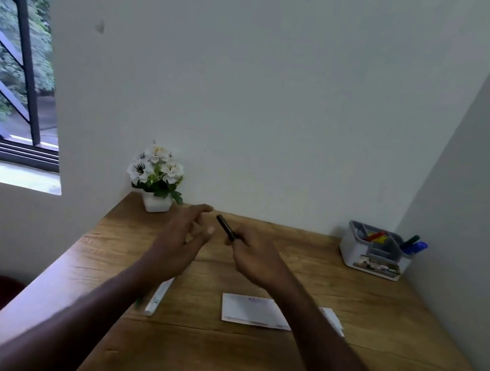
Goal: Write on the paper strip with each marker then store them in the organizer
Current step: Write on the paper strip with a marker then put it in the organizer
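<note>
Right hand [253, 258]: seen in the middle of the frame, held up above the table; the fingers are curled tight around a black marker
Black marker [226, 228]: gripped at its lower end by the right hand; it is tilted, with its free end pointed up and to the left, toward the left hand
Left hand [182, 239]: raised just left of the marker; the fingers are spread loose and nothing is held; no touch with the marker can be seen
Paper strip [253, 311]: a white sheet laid flat on the table in the lower middle of the frame; its right part is hidden by the right arm; faint marks are seen near its top edge, too blurred to read
White marker [158, 296]: laid on the table to the left of the paper, partly covered by the left arm
Organizer [375, 252]: a grey and white box set at the right of the frame, in the far corner by the wall; red, yellow, blue and dark green markers are kept inside
Flower pot [157, 178]: white flowers in a white pot, placed at the back left of the table
Table [372, 347]: made of brown wood
Window [9, 54]: seen in the upper left, with dark bars and green trees behind
</note>
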The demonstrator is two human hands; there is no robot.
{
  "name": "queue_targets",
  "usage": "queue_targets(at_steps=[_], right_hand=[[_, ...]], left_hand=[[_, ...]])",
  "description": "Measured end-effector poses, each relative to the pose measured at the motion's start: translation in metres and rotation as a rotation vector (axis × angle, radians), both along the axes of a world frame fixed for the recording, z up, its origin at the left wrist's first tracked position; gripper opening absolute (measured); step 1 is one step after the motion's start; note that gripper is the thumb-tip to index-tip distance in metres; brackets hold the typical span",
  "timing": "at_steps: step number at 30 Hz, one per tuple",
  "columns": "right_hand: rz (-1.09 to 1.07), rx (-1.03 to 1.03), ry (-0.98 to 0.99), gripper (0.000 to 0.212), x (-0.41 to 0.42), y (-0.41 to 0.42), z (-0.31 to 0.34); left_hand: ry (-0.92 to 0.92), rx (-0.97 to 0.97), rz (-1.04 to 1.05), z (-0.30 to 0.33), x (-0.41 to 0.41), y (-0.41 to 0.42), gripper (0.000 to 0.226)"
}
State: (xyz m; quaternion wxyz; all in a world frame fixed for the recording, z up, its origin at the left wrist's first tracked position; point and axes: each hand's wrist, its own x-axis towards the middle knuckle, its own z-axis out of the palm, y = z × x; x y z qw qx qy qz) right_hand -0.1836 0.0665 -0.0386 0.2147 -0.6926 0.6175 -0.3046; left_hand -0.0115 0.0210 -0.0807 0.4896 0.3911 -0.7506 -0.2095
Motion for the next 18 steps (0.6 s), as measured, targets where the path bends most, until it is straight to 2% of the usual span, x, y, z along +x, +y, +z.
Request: queue_targets(at_steps=[3,8,13,18], right_hand=[[0.039,-0.186,0.249,0.021,-0.033,0.007,-0.020],[-0.015,-0.352,0.614,0.032,-0.070,0.021,-0.055],[0.014,-0.417,0.702,0.029,-0.081,0.024,-0.062],[0.014,-0.404,0.740,0.036,-0.080,0.025,-0.065]], left_hand=[[0.030,0.092,-0.212,0.004,-0.024,0.007,0.021],[-0.173,0.150,-0.330,-0.005,-0.050,0.008,0.014],[-0.213,0.084,-0.413,-0.011,-0.056,0.001,0.013],[-0.249,0.063,-0.442,-0.012,-0.059,0.000,0.011]])
